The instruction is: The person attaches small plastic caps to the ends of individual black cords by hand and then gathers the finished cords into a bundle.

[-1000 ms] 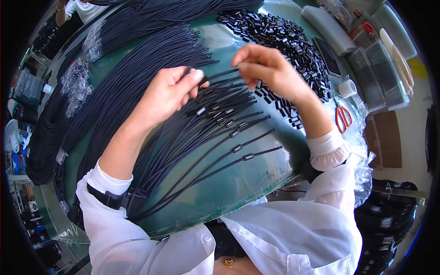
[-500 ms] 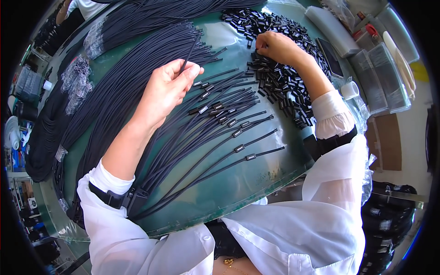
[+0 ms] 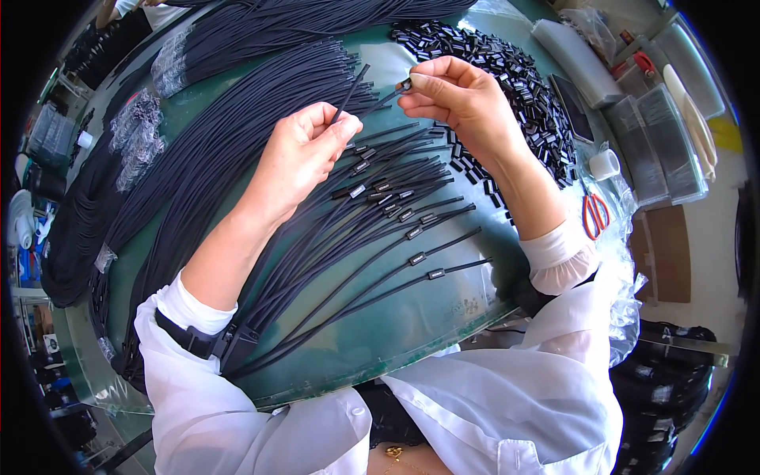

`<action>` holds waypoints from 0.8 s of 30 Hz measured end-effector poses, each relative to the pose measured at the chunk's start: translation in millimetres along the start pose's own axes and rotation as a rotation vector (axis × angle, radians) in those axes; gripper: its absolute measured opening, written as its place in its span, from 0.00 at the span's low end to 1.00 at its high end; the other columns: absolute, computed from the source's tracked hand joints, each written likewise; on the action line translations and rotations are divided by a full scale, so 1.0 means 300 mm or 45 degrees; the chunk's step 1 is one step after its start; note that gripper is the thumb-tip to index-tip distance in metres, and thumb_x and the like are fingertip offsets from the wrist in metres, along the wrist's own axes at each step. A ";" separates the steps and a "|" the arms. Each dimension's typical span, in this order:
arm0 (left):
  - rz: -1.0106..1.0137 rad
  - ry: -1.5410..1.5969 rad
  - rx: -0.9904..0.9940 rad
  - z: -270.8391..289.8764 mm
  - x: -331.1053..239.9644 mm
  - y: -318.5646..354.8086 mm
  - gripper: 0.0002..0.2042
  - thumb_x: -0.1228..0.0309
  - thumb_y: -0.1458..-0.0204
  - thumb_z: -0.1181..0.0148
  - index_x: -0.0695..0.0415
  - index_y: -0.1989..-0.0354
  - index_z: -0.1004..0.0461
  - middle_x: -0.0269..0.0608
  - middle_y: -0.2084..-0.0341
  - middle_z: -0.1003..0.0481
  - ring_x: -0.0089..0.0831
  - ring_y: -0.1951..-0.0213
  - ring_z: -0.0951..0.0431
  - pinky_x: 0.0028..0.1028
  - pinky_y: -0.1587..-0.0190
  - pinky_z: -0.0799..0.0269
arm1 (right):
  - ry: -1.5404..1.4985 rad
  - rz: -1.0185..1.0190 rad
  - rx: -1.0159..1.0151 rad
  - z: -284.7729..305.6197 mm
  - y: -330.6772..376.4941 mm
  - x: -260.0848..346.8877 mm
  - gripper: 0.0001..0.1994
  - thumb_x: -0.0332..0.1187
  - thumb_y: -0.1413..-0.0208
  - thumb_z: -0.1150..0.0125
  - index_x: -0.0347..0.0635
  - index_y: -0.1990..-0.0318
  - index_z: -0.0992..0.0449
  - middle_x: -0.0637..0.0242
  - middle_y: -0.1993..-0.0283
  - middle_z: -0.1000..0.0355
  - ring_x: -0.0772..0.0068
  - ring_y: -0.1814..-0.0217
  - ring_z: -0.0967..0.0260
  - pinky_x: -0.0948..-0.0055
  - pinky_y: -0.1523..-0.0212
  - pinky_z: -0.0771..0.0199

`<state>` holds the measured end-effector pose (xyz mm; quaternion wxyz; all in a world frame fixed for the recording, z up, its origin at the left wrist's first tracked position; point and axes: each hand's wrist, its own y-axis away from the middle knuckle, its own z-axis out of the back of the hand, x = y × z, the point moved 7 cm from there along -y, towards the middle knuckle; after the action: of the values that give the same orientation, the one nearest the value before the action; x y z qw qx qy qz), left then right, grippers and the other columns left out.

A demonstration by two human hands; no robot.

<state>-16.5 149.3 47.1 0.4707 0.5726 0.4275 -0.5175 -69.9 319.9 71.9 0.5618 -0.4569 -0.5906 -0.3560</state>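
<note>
My left hand (image 3: 301,158) pinches a thin black cord (image 3: 354,89) between thumb and fingers, its tip pointing up and away. Close to its right, my right hand (image 3: 471,107) grips a small black sleeve (image 3: 406,83) at the fingertips. A cord end runs up toward that sleeve; whether it touches or enters it I cannot tell. Below both hands, several cords fan out across the green table (image 3: 380,348), each with a black sleeve (image 3: 417,259) near its end. A large bundle of bare black cords (image 3: 261,103) lies beyond my left hand.
Loose black sleeves (image 3: 526,103) are heaped at the far right. Beside them lie a dark phone-like slab (image 3: 571,107), a white roll (image 3: 605,164), red-handled scissors (image 3: 594,215) and clear plastic bags (image 3: 657,150). Plastic-wrapped cord bundles (image 3: 136,134) sit along the left.
My right hand has moved left from the heap of sleeves to beside my left hand, bringing one sleeve. My left hand shifted slightly right with the cord. The scissors have come into view.
</note>
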 end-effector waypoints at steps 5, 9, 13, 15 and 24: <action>-0.034 -0.034 -0.002 0.003 -0.008 0.004 0.09 0.66 0.43 0.47 0.60 0.66 0.31 0.23 0.84 0.40 0.08 0.86 0.48 0.13 0.84 0.54 | -0.165 -0.086 0.019 -0.005 0.026 -0.015 0.08 0.28 0.45 0.43 0.34 0.60 0.30 0.62 0.66 0.27 0.71 0.64 0.25 0.75 0.59 0.23; -0.096 -0.091 0.029 -0.004 -0.014 0.004 0.09 0.65 0.43 0.47 0.58 0.67 0.31 0.23 0.84 0.40 0.08 0.86 0.49 0.13 0.84 0.55 | 0.002 0.030 0.032 -0.028 0.042 0.001 0.07 0.28 0.46 0.42 0.35 0.62 0.30 0.63 0.67 0.27 0.73 0.64 0.25 0.75 0.60 0.23; -0.101 0.011 0.088 -0.045 -0.037 0.022 0.10 0.64 0.45 0.45 0.56 0.74 0.32 0.21 0.84 0.39 0.08 0.81 0.44 0.14 0.81 0.50 | 0.242 0.057 0.224 -0.115 0.080 -0.020 0.07 0.29 0.46 0.41 0.35 0.64 0.28 0.66 0.68 0.27 0.77 0.65 0.26 0.79 0.62 0.25; -0.012 -0.020 0.165 -0.051 -0.038 0.036 0.12 0.63 0.44 0.46 0.56 0.75 0.33 0.22 0.84 0.39 0.08 0.81 0.44 0.14 0.81 0.50 | 0.357 0.078 0.275 -0.137 0.098 -0.007 0.07 0.29 0.47 0.41 0.34 0.64 0.27 0.67 0.68 0.27 0.79 0.67 0.28 0.82 0.64 0.27; -0.391 -0.590 0.099 0.094 0.003 0.006 0.13 0.63 0.42 0.50 0.60 0.65 0.25 0.23 0.85 0.39 0.10 0.84 0.45 0.14 0.83 0.50 | 1.360 0.001 0.113 0.173 -0.089 -0.041 0.10 0.35 0.47 0.42 0.41 0.62 0.22 0.67 0.69 0.25 0.80 0.69 0.29 0.77 0.66 0.29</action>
<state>-19.9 121.4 45.7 0.4497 0.3852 0.3701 -0.7158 -113.2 357.9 56.2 0.8032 -0.1882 -0.2368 -0.5133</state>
